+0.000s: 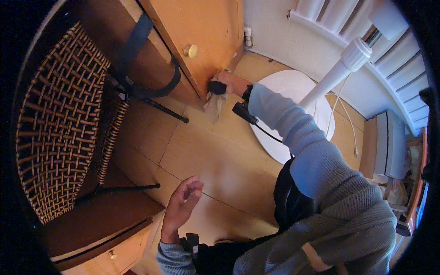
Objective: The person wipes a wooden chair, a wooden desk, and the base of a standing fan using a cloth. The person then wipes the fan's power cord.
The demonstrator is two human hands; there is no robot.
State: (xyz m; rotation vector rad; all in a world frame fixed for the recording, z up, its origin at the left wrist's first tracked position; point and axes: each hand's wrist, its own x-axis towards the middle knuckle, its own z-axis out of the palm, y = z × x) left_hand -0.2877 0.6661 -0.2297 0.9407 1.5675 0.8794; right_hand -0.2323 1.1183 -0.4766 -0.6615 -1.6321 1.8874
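My right hand (pixel 228 79) reaches to the bottom corner of a wooden cabinet door (pixel 213 31) with a round knob. It holds a crumpled pale cloth (pixel 215 105), which hangs down to the tiled floor; a dark device on the wrist side covers part of the fingers. My left hand (pixel 184 202) is raised above the floor tiles, its fingers curled and apart, with nothing in it. A black device on a cable (pixel 244 112) hangs by the right sleeve.
At left stands a woven rattan chair (pixel 65 130) with black metal legs. A white round base (pixel 292 86) with a white pole (pixel 326 82) is under my right arm. A white cord (pixel 349 120) lies by the wall. A drawer unit (pixel 120 247) is at lower left, a box (pixel 385 144) at right.
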